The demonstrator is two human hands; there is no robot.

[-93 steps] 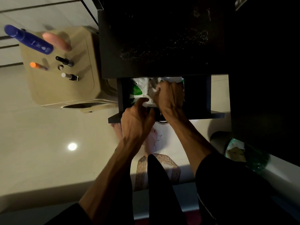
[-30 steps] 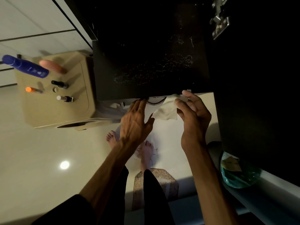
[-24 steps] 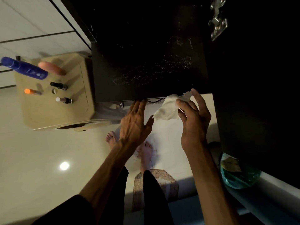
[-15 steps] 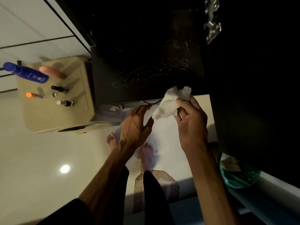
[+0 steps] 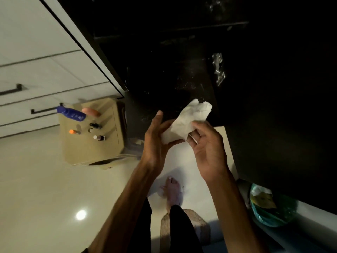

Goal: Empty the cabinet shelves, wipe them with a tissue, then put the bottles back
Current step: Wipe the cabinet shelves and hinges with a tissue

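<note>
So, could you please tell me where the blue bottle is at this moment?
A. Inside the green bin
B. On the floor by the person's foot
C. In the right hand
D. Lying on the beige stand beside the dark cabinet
D: the blue bottle lies on the beige stand left of the dark cabinet, while both hands hold only the tissue.

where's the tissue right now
In the head view the tissue is centre frame, held between the left hand and the right hand, just in front of the dark cabinet shelf.
</note>
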